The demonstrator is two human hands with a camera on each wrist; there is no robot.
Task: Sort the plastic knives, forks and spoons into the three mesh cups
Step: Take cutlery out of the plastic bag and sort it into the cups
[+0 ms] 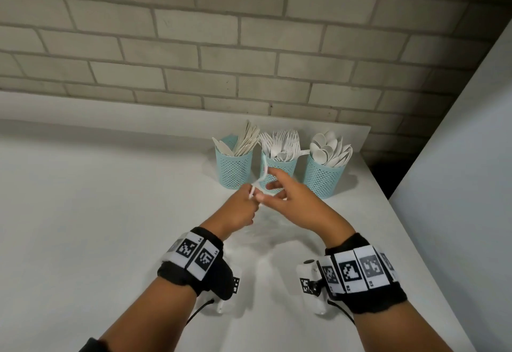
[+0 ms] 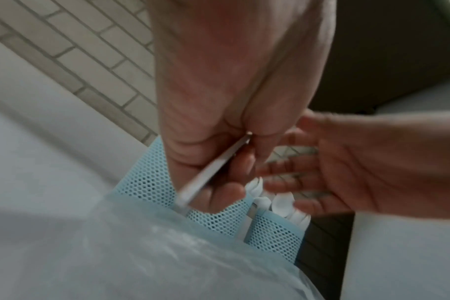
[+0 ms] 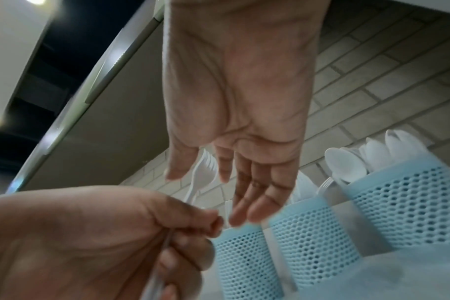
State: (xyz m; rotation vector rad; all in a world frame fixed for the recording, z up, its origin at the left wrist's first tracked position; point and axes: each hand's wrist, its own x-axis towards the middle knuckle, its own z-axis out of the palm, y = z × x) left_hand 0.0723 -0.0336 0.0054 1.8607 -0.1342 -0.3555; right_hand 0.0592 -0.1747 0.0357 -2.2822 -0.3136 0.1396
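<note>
Three light-blue mesh cups stand in a row by the brick wall. The left cup (image 1: 234, 171) holds knives, the middle cup (image 1: 286, 167) holds forks and the right cup (image 1: 322, 179) holds spoons (image 3: 347, 164). My left hand (image 1: 250, 195) pinches the handle of a white plastic fork (image 1: 261, 175) just in front of the middle cup, the fork's head pointing up. In the left wrist view the handle (image 2: 213, 176) runs through the curled fingers. My right hand (image 1: 273, 185) hovers beside the fork with straight, spread fingers (image 3: 254, 205) and holds nothing.
A crumpled clear plastic bag (image 1: 257, 231) lies on the white table (image 1: 110, 213) under my hands. The table's right edge runs close to the spoon cup, with a dark gap and a pale panel (image 1: 457, 157) beyond.
</note>
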